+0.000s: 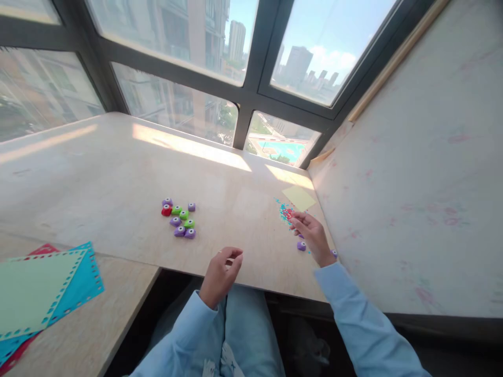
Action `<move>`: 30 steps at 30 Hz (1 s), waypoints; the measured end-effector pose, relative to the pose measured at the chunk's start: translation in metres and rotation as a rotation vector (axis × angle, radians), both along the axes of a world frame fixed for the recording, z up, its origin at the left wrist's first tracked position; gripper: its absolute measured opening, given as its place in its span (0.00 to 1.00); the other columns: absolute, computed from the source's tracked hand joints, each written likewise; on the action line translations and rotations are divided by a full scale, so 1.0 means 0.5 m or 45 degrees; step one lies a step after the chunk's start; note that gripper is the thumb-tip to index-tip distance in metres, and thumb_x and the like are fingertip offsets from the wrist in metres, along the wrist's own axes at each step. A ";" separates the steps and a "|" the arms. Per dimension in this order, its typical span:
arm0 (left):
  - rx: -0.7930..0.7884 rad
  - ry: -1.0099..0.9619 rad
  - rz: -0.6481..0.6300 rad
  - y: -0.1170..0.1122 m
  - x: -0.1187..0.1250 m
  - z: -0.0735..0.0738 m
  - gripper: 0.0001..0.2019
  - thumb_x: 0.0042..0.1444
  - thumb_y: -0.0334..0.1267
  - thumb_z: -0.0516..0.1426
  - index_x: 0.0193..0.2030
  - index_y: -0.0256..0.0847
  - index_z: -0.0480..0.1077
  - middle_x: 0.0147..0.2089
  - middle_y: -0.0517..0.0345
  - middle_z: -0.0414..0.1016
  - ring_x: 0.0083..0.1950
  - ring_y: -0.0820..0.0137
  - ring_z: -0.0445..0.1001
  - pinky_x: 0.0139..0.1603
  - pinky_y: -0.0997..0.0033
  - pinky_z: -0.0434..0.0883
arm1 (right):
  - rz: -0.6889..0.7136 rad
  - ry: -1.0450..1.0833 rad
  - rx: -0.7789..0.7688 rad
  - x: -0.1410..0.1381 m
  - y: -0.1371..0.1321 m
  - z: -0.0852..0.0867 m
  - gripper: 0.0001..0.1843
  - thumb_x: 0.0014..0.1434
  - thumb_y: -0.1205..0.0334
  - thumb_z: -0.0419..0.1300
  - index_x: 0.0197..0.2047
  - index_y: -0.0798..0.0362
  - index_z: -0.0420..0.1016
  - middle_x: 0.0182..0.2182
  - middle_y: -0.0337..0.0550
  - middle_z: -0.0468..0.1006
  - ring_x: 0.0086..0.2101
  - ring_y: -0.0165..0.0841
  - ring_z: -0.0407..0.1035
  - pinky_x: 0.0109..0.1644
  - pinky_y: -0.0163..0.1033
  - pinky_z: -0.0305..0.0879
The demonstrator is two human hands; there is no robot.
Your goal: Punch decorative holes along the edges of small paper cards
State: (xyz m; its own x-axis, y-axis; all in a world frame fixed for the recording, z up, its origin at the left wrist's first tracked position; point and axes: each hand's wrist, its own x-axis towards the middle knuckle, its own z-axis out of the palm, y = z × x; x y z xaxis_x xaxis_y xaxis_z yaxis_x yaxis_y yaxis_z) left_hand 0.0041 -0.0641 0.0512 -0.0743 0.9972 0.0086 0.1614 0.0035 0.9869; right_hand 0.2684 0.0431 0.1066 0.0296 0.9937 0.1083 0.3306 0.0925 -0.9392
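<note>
My right hand (310, 235) is over a small heap of blue and red paper bits (286, 212) at the right of the sill. Its thumb and fingertips are pinched together at the heap's edge, and anything between them is too small to make out. Close below that hand sits a purple craft punch (301, 246), with others partly hidden by the hand and wrist. My left hand (220, 275) hovers near the sill's front edge, fingers loosely curled and a gap beside the thumb; nothing shows in it. A pale yellow paper sheet (299, 198) lies just beyond the heap.
Several purple, green and red craft punches (179, 220) stand grouped left of centre on the pale sill (236, 209). Cream, blue and red sheets with punched edges (43, 288) lie stacked at far left. Windows (243, 99) border the back, and a wall (412, 183) rises on the right.
</note>
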 end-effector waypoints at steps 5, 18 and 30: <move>0.191 0.298 0.031 0.087 0.032 -0.058 0.09 0.55 0.38 0.53 0.36 0.40 0.74 0.35 0.53 0.78 0.36 0.66 0.74 0.40 0.65 0.70 | -0.113 -1.039 -0.140 0.113 0.180 -0.005 0.21 0.61 0.60 0.53 0.55 0.58 0.72 0.46 0.51 0.80 0.43 0.34 0.76 0.43 0.36 0.71; 0.077 0.009 0.135 0.103 0.025 -0.059 0.05 0.48 0.38 0.60 0.32 0.44 0.77 0.29 0.56 0.76 0.28 0.69 0.70 0.32 0.71 0.65 | 0.125 -1.826 -0.402 0.168 0.305 -0.060 0.19 0.62 0.58 0.53 0.47 0.58 0.79 0.49 0.58 0.79 0.49 0.40 0.72 0.49 0.37 0.63; 0.087 0.069 0.143 0.104 0.026 -0.066 0.06 0.49 0.40 0.59 0.32 0.44 0.77 0.29 0.56 0.77 0.27 0.68 0.70 0.33 0.69 0.65 | 0.129 -2.043 -0.379 0.116 0.287 -0.048 0.19 0.64 0.64 0.51 0.48 0.61 0.80 0.46 0.66 0.79 0.50 0.45 0.74 0.50 0.43 0.66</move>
